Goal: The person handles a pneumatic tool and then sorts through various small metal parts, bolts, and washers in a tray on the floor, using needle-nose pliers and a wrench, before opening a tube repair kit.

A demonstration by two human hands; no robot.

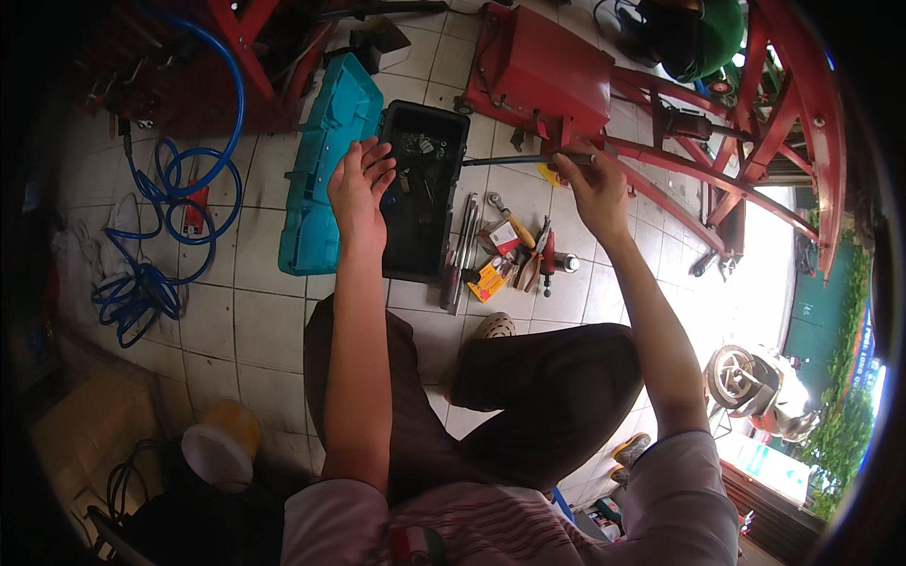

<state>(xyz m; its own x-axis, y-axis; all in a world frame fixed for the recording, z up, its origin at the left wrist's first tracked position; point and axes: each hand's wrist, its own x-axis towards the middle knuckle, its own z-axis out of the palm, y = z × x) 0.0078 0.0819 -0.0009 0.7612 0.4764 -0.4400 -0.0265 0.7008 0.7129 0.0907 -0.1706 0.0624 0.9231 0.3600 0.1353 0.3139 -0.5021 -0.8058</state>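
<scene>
My right hand (598,187) pinches the handle end of a long thin dark rod-shaped tool (506,160), possibly a screwdriver. It points left, its tip by the rim of a black toolbox (432,267). Loose small metal parts (425,145) lie inside the box. My left hand (361,194) hangs palm up and empty, fingers apart, over the gap between the box and its teal lid (308,233). On the tiles right of the box are long metal bars (467,244), a yellow-handled ratchet (520,228), pliers (529,269), a red tool (548,255) and a yellow carton (490,283).
Beyond the tools stands a red steel lift frame (545,67). A person in green (718,35) is behind it. A coiled blue hose (148,293) covers the left floor. A yellow-and-white bucket (223,449) is at lower left. A motorbike (764,393) is at far right.
</scene>
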